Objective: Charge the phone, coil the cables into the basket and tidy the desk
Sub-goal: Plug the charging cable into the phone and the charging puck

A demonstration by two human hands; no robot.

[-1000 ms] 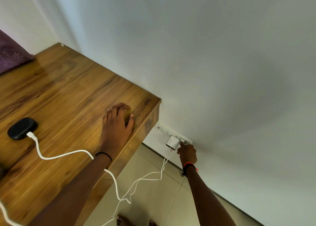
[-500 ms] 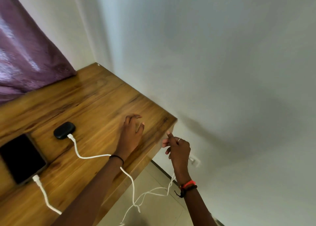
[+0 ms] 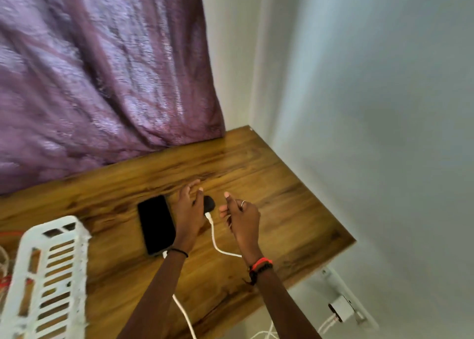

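A black phone [image 3: 156,224] lies face up on the wooden desk [image 3: 277,189], with a white cable plugged into its near end. Just right of it sits a small black oval case [image 3: 209,203] with a white cable [image 3: 215,238] plugged in. My left hand [image 3: 188,214] hovers between the phone and the case, fingers spread, thumb beside the case. My right hand [image 3: 239,216] is over the desk to the right of the case, fingers loosely curled, empty. A white slatted basket [image 3: 48,269] stands at the near left.
A white charger [image 3: 342,310] is plugged into a wall socket strip below the desk's right edge, cables hanging from it. A purple curtain [image 3: 102,69] hangs behind the desk. Red and white cables show at the far left by the basket. The white wall is on the right.
The view has swung up from the socket to the desk. My right hand rose from the charger to above the desk. My left hand slid from the desk corner to the black case.
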